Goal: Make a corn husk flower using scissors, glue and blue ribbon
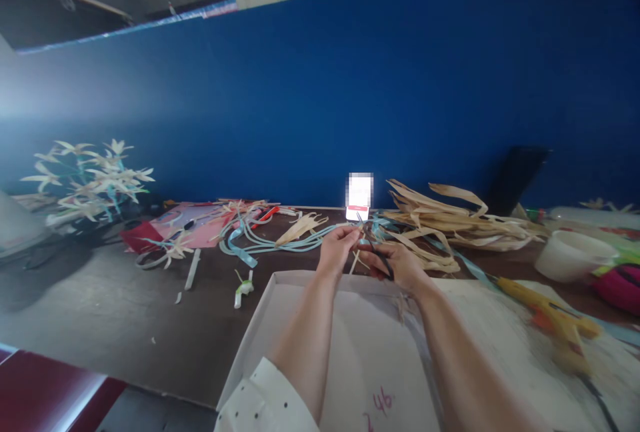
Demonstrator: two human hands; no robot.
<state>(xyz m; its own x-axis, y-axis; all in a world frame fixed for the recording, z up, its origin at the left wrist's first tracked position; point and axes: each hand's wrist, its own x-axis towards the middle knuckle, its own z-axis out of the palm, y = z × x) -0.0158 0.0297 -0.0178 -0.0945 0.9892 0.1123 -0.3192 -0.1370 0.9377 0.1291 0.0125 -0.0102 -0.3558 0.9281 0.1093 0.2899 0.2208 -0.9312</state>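
Observation:
My right hand [390,264] grips a pair of scissors [381,257] with dark handles, its blades pointing up and away in front of the lit phone screen. Close beside the blades, my left hand [343,245] is closed in a pinch; what sits between its fingertips is too small to make out. A thin pale strip [355,263] shows just under the fingers, and I cannot tell whether it is held. Both hands are above the far edge of a white shallow box [295,279]. Dried corn husks [445,215] lie in a heap to the right of the scissors.
A phone [359,195] stands upright near the blue wall. Light-blue cords [295,245] lie left of my hands, and husk flowers [100,175] stand far left. To the right are a yellow glue gun [550,319], a white cup [575,255] and a blue ribbon [473,267].

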